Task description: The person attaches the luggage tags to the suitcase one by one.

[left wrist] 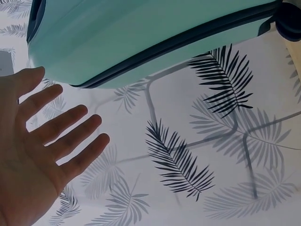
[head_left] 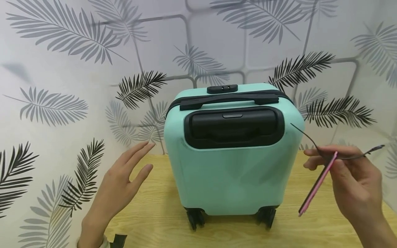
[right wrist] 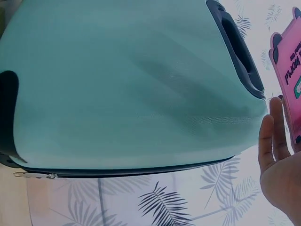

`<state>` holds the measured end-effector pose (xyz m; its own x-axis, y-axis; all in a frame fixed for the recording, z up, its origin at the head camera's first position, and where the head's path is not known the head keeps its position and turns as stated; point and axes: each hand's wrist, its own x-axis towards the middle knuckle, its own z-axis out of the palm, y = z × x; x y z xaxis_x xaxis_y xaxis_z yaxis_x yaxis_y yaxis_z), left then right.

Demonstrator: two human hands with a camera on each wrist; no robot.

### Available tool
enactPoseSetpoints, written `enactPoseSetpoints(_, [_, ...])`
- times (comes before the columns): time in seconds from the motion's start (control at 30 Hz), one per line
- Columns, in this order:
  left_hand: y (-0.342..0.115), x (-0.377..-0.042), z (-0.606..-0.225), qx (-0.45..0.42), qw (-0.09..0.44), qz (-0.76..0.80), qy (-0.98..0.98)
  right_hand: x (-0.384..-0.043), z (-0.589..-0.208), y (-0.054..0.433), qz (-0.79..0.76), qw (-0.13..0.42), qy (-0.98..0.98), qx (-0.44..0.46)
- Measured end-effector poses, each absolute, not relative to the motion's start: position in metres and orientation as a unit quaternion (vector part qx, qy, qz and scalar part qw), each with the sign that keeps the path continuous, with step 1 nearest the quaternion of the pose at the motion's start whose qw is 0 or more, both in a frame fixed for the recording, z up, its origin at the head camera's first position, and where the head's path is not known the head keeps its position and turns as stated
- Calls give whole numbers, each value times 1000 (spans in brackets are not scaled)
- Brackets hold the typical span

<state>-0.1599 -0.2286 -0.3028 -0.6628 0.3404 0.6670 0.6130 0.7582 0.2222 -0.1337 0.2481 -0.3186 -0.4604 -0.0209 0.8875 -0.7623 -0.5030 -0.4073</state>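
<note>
A mint-green suitcase [head_left: 231, 179] stands upright on its black wheels, with a black top handle [head_left: 229, 100] and a dark recessed panel below it. To its right, my right hand [head_left: 356, 182] pinches a pink luggage tag [head_left: 319, 186] with a thin black strap [head_left: 305, 136]. The tag is seen nearly edge-on from the head; the right wrist view shows its pink face [right wrist: 289, 70] with dark lettering and ear-like corners. My left hand [head_left: 119, 182], fingers spread and holding nothing, hovers left of the suitcase. In the left wrist view its palm [left wrist: 33, 160] shows beside the suitcase's corner.
The suitcase rests on a light wood-grain tabletop [head_left: 149, 213]. Close behind it rises a wall [head_left: 77, 137] covered in grey and black leaf patterns. A black combination lock [head_left: 222, 89] sits at the suitcase's top, and zipper pulls [right wrist: 35, 175] hang along its side seam.
</note>
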Motion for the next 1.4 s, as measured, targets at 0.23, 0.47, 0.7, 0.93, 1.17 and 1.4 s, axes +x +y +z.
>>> enactPoseSetpoints(0.23, [-220, -162, -284, -282, 349, -221, -866, -135, -299, 231, 745, 257, -392, 474])
enactPoseSetpoints(0.47, [-212, -165, -270, -298, 364, -234, -851, -135, -292, 224, 731, 270, -418, 467])
enactPoseSetpoints(0.7, [-201, -170, -252, -319, 387, -252, -827, -139, -284, 219, 718, 284, -426, 472])
enactPoseSetpoints(0.93, [-184, -173, -236, -332, 398, -271, -811, -142, -278, 213, 710, 286, -435, 473])
enactPoseSetpoints(1.17, [-168, -173, -220, -346, 409, -280, -797, -144, -274, 214, 697, 300, -475, 445])
enactPoseSetpoints(1.4, [-156, -172, -207, -359, 418, -282, -786, -146, -264, 209, 686, 312, -492, 436])
